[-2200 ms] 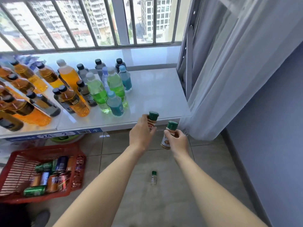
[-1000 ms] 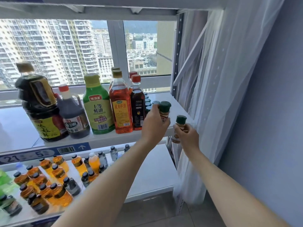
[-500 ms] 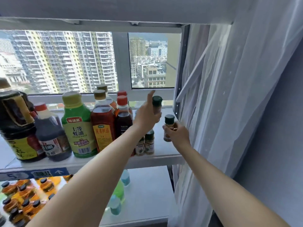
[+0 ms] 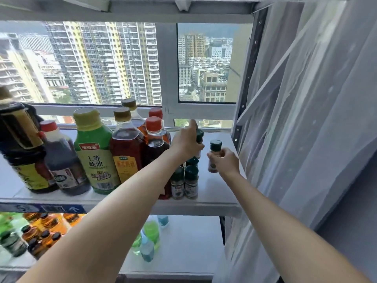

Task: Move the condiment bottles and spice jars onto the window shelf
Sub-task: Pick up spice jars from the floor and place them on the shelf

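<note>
On the white window shelf (image 4: 214,198) stands a row of condiment bottles: a dark soy bottle (image 4: 22,148), a green oil bottle (image 4: 94,154) and amber vinegar bottles (image 4: 126,146). Small spice jars with dark green caps (image 4: 184,182) stand near the shelf's front right. My left hand (image 4: 187,142) grips a green-capped spice jar (image 4: 199,136) over the back of that group. My right hand (image 4: 224,162) holds another spice jar (image 4: 214,154) upright, low over the shelf's right side; whether its base touches the shelf is hidden.
A white sheer curtain (image 4: 295,139) hangs close on the right, against the shelf post (image 4: 242,111). The lower shelf (image 4: 189,242) carries several drink bottles, orange ones (image 4: 40,231) at left and green and blue ones (image 4: 149,237) in the middle. Another shelf board runs overhead.
Both hands rose from below the lower shelf to the window shelf with a jar each. Over the last half second the jars moved further back and lower over the shelf's right side.
</note>
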